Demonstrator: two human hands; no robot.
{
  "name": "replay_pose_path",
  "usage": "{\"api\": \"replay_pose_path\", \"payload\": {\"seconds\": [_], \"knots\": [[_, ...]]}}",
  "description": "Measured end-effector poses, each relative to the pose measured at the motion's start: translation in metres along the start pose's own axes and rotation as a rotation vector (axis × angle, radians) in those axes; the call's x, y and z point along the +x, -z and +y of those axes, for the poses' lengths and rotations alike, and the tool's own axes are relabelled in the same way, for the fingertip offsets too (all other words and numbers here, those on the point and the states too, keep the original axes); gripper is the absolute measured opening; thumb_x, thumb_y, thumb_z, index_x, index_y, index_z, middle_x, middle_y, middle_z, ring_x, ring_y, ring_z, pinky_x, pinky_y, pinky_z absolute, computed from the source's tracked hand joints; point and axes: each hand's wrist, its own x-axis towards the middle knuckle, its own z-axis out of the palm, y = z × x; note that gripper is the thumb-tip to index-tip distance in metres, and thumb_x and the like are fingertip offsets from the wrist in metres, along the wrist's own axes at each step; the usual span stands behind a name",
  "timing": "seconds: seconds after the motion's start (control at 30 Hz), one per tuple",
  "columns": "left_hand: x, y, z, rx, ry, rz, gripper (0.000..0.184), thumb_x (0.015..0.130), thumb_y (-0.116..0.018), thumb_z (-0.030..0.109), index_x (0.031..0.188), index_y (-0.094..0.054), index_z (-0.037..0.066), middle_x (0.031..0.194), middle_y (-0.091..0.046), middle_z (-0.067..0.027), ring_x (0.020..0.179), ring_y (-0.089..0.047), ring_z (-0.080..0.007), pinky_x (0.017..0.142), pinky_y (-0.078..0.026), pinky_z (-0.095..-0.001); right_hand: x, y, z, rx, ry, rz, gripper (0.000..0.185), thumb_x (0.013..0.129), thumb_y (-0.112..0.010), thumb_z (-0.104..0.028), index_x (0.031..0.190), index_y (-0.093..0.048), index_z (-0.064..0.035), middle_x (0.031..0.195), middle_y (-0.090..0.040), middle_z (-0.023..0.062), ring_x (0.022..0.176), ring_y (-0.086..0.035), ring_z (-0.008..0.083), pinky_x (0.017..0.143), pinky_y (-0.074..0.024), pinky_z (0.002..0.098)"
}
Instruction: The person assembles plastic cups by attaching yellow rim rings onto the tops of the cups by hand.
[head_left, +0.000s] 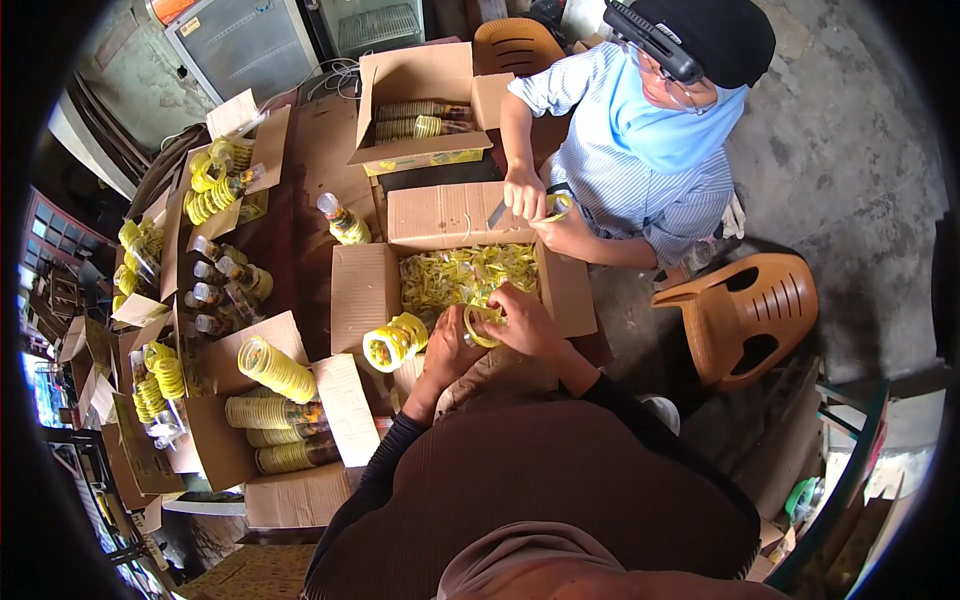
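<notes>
Yellow and thin, a ring (470, 333) sits between both hands: the left hand (450, 345) grips its 9 o'clock side, while the right hand (527, 320) pinches it near 1 o'clock. Just beyond, at 12 o'clock, an open cardboard carton (445, 213) holds a loose, curly heap of yellow shreds (455, 275). Round yellow loops (395, 343) lie bunched at 9 o'clock. Toward 8 o'clock, a second carton (222, 452) contains ribbed stacks of cups (275, 413). At 1 o'clock, a co-worker's hand (570, 235) holds another band (558, 206).

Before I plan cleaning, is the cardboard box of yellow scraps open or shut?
Open: the cardboard box has visible flaps spread outward, and yellow scraps show inside.
</notes>
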Motion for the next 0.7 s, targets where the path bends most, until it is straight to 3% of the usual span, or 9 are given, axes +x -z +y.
{"api": "replay_pose_path", "payload": {"seconds": [0.3,0.37,0.4,0.47,0.6,0.67,0.7], "knots": [[0.001,0.005,0.001,0.133,-0.101,-0.094,0.075,0.063,-0.084,0.029,0.117,-0.046,-0.006,0.113,-0.055,-0.0216,0.105,-0.055,-0.0384,0.087,-0.047,-0.0437,0.003,-0.007,-0.003,-0.226,0.175,-0.161,0.015,0.08,-0.06,-0.01,0.088,-0.05,-0.0013,0.083,-0.053,0.0141,0.079,-0.057,0.0323,0.071,-0.0465,0.0424],[0.005,0.016,0.015,-0.081,0.144,-0.334,0.077,0.064,-0.084,0.035,0.119,-0.046,-0.004,0.12,-0.053,-0.0214,0.107,-0.056,-0.0348,0.088,-0.047,-0.0408,0.003,-0.005,-0.007,-0.241,0.192,-0.195,0.014,0.08,-0.06,-0.01,0.087,-0.05,-0.0019,0.082,-0.052,0.0133,0.078,-0.057,0.031,0.07,-0.0466,0.0415],[0.006,0.017,0.014,-0.079,0.144,-0.335,0.077,0.064,-0.084,0.035,0.119,-0.046,-0.004,0.12,-0.053,-0.0214,0.107,-0.056,-0.0348,0.088,-0.047,-0.0408,0.003,-0.004,-0.008,-0.258,0.21,-0.23,0.013,0.08,-0.059,-0.01,0.085,-0.05,-0.0025,0.082,-0.052,0.0124,0.078,-0.057,0.0297,0.07,-0.0466,0.0405],[0.006,0.018,0.008,-0.393,0.286,-0.595,0.076,0.067,-0.083,0.039,0.121,-0.046,0.0,0.116,-0.056,-0.0184,0.105,-0.056,-0.0307,0.086,-0.047,-0.0384,0.002,-0.003,-0.008,-0.269,0.251,-0.238,0.013,0.081,-0.059,-0.013,0.086,-0.051,-0.0035,0.081,-0.054,0.0111,0.077,-0.059,0.0284,0.069,-0.048,0.0399],[-0.004,0.001,-0.022,-0.327,0.317,-0.656,0.067,0.067,-0.081,0.039,0.116,-0.051,0.004,0.103,-0.061,-0.0128,0.095,-0.06,-0.0282,0.08,-0.047,-0.0375,0.003,0.0,-0.003,-0.223,0.309,-0.303,0.013,0.081,-0.06,-0.015,0.085,-0.053,-0.0053,0.078,-0.055,0.0093,0.075,-0.061,0.0274,0.066,-0.0496,0.0386],[-0.013,-0.007,-0.039,0.215,-0.329,-0.401,0.055,0.066,-0.079,0.036,0.105,-0.056,0.004,0.088,-0.064,-0.0103,0.082,-0.062,-0.0285,0.073,-0.048,-0.0374,0.002,0.003,-0.007,-0.224,0.297,-0.305,0.012,0.08,-0.059,-0.013,0.081,-0.05,-0.0054,0.076,-0.054,0.009,0.074,-0.059,0.0283,0.067,-0.0476,0.0389],[-0.015,-0.009,-0.042,0.215,-0.329,-0.399,0.055,0.066,-0.079,0.036,0.105,-0.056,0.004,0.088,-0.064,-0.0103,0.082,-0.062,-0.0285,0.073,-0.048,-0.0374,0.001,0.004,-0.009,-0.224,0.283,-0.308,0.012,0.078,-0.059,-0.011,0.077,-0.048,-0.0056,0.075,-0.053,0.0087,0.074,-0.058,0.0292,0.067,-0.0456,0.0391]]}}
